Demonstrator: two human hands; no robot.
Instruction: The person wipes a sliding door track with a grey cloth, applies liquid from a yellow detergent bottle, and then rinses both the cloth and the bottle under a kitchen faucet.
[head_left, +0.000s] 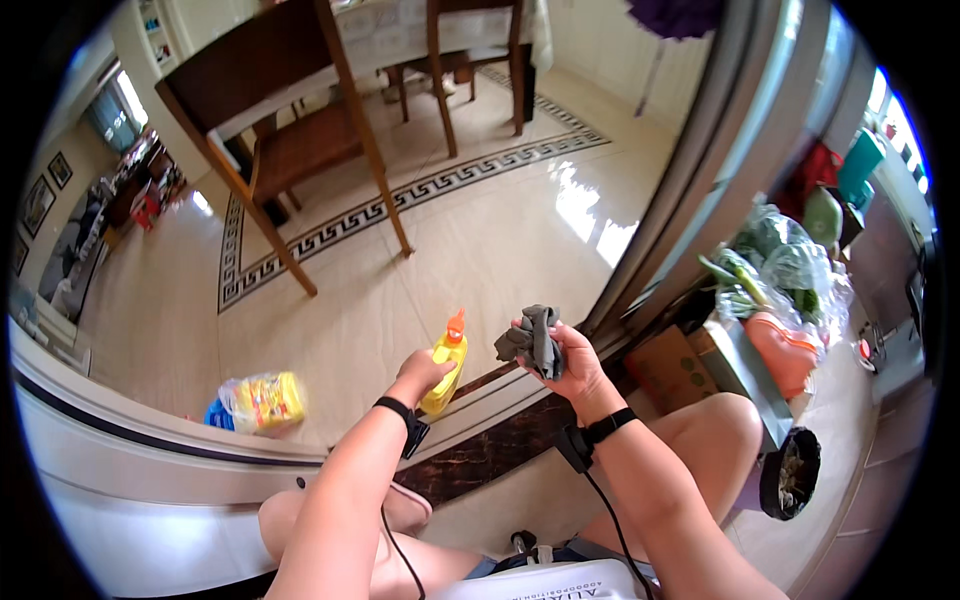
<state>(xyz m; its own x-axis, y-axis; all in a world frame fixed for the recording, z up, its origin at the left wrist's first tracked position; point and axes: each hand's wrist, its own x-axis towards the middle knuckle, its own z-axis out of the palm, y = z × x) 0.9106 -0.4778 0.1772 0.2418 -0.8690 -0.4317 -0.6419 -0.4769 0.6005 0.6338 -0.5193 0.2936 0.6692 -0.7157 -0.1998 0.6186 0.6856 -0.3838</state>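
Observation:
My left hand is closed around a yellow plastic squeeze bottle with an orange nozzle pointing up and away from me. To its right, my right hand holds a crumpled grey cloth, which bunches above the palm and fingers. Both hands are over the metal sliding-door track at the edge of the tiled floor. The bottle and the cloth are apart. Each wrist wears a black strap with a small device.
A yellow and blue plastic-wrapped package lies on the floor at left. Wooden chairs stand ahead. At right are a door frame, a cardboard box, bagged vegetables and a bin with a black liner.

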